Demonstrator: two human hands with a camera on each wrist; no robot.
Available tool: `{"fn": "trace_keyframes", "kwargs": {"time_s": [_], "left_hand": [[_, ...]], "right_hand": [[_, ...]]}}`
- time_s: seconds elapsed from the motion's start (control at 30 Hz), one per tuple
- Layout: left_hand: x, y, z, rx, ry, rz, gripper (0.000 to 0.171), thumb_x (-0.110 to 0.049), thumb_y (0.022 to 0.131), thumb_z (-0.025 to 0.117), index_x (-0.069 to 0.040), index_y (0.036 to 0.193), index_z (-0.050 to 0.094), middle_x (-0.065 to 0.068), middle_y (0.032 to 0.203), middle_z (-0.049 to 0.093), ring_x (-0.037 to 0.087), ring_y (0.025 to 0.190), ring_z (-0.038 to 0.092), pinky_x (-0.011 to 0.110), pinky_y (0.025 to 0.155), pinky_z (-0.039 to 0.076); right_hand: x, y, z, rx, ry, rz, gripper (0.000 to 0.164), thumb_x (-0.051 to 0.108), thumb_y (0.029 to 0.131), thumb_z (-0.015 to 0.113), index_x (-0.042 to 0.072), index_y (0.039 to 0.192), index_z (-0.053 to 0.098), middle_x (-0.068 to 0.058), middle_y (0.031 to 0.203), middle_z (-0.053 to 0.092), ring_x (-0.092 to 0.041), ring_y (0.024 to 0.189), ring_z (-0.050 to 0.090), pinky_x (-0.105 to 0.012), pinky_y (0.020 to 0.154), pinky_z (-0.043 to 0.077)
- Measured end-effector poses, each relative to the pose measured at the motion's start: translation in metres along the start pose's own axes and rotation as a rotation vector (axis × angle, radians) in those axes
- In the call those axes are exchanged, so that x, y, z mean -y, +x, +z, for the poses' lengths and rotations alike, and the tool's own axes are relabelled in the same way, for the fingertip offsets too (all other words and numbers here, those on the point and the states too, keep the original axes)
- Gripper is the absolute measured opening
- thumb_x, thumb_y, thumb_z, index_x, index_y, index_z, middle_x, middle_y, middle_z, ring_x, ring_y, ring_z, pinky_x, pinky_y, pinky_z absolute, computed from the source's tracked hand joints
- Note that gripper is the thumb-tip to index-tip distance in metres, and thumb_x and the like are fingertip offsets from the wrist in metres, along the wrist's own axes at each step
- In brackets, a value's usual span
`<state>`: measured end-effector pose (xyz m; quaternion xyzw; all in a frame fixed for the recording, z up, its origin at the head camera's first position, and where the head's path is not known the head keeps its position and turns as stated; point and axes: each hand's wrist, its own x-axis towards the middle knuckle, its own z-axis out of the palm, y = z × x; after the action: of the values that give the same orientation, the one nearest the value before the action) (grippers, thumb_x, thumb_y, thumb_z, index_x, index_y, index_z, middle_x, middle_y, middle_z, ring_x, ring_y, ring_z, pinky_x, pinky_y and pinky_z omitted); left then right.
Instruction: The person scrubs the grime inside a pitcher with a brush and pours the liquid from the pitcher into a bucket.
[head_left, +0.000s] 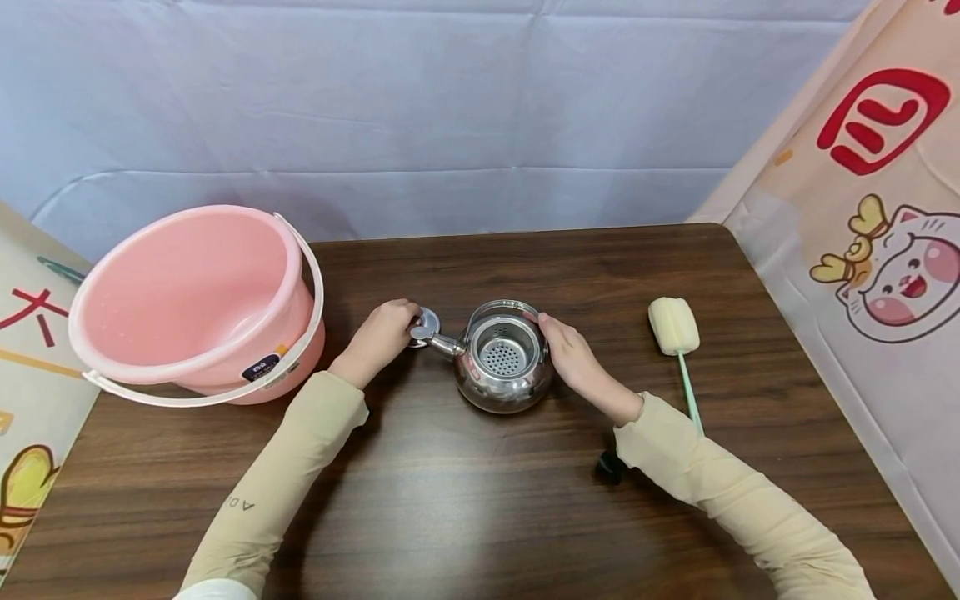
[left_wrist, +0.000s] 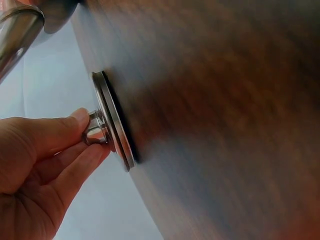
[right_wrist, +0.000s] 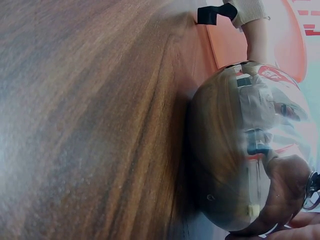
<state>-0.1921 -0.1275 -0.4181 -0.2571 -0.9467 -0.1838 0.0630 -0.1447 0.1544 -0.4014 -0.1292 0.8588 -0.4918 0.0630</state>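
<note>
left wrist: tabletop (left_wrist: 225, 100), backdrop (left_wrist: 105, 200) perhaps cloth

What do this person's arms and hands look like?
The left sleeve and right sleeve are pale beige, ending near the wrists; the left bears small dark lettering. White fabric shows below it. The left hand and right hand are ungloved.

A dark wood-grained worktop (head_left: 450, 500) is occupied by a pink bucket (head_left: 191, 292), a steel kettle (head_left: 501, 387) and a sponge brush (head_left: 675, 332).
</note>
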Motion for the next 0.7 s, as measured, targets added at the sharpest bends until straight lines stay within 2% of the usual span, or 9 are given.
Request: {"fn": "trace_keyframes", "kwargs": {"time_s": [0.4, 0.57, 0.7], "left_hand": [[0.0, 0.0, -0.003, -0.002, 0.021, 0.012, 0.012, 0.011, 0.077, 0.056, 0.005, 0.083, 0.063, 0.013, 0.077, 0.059, 0.023, 0.071, 0.058, 0.036, 0.063, 0.047], [0.0, 0.001, -0.012, -0.009, 0.016, -0.007, 0.013, 0.004, 0.079, 0.064, 0.005, 0.092, 0.065, 0.016, 0.084, 0.062, 0.027, 0.08, 0.061, 0.037, 0.069, 0.048], [-0.002, 0.003, -0.024, 0.002, 0.026, -0.027, 0.02, 0.004, 0.079, 0.063, 0.004, 0.098, 0.066, 0.016, 0.092, 0.064, 0.028, 0.087, 0.062, 0.04, 0.073, 0.048]], "right_hand": [[0.003, -0.001, 0.0, -0.027, -0.03, 0.043, 0.048, 0.026, 0.102, 0.022, -0.001, 0.131, 0.048, -0.018, 0.138, 0.042, -0.028, 0.132, 0.033, -0.038, 0.107, 0.023], [0.003, -0.001, 0.0, -0.026, -0.035, 0.041, 0.048, 0.026, 0.102, 0.022, -0.002, 0.131, 0.048, -0.019, 0.138, 0.041, -0.03, 0.132, 0.032, -0.038, 0.107, 0.023], [0.003, -0.001, 0.0, -0.03, -0.032, 0.04, 0.048, 0.026, 0.102, 0.023, -0.001, 0.13, 0.049, -0.018, 0.138, 0.041, -0.029, 0.131, 0.033, -0.038, 0.107, 0.024]]}}
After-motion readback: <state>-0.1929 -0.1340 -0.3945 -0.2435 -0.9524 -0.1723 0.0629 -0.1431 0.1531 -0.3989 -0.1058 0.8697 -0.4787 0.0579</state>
